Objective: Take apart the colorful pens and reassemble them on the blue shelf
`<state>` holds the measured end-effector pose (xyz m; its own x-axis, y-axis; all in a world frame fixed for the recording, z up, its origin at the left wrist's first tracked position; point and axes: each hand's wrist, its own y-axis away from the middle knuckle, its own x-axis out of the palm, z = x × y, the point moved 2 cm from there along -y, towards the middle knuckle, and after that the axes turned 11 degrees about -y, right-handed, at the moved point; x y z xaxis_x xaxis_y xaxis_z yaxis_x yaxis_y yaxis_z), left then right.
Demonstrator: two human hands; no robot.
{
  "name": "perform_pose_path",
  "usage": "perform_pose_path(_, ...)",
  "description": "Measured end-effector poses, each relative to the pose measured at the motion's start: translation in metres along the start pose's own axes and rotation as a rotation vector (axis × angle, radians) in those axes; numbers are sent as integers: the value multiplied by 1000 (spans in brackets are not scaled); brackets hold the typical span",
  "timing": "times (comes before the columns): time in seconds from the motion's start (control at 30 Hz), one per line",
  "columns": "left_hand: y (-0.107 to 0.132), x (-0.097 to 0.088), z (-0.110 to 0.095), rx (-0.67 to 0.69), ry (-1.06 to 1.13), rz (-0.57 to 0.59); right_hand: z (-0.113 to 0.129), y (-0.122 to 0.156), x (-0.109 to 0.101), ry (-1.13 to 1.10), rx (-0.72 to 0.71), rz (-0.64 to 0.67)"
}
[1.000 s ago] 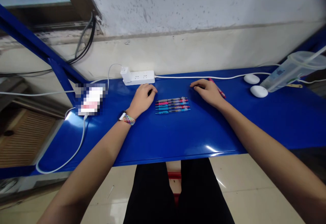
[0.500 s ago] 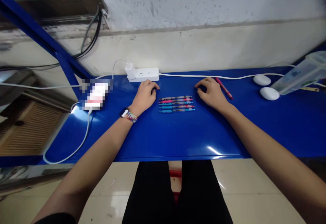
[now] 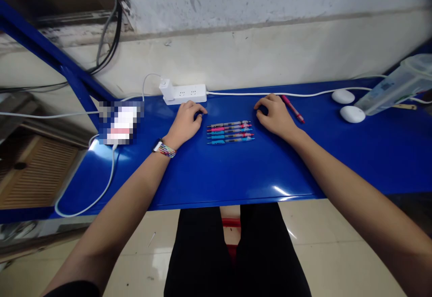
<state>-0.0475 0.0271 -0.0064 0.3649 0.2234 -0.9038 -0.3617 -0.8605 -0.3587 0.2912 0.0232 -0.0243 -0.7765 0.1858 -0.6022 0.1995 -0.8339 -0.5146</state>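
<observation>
Plain indoor workspace, blue desk (image 3: pixel 216 171), stained wall (image 3: pixel 243 0), tiled floor (image 3: pixel 324 256)

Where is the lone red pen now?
In the head view, the lone red pen lies on the blue table just right of the right hand, near the white cable.

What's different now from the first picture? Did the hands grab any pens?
Only a little: the left hand slid slightly left, away from the row of five pens, and its pointing finger looks straighter. The whole view shifted a bit too. Nothing was grabbed or let go. The row, the red pen beside the right hand and the white power strip stayed put.
</observation>
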Motion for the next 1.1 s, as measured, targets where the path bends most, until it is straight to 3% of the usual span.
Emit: perform_pose_path(1.1,0,-1,1,32,-6,13,2,-1,-1,29,5,18)
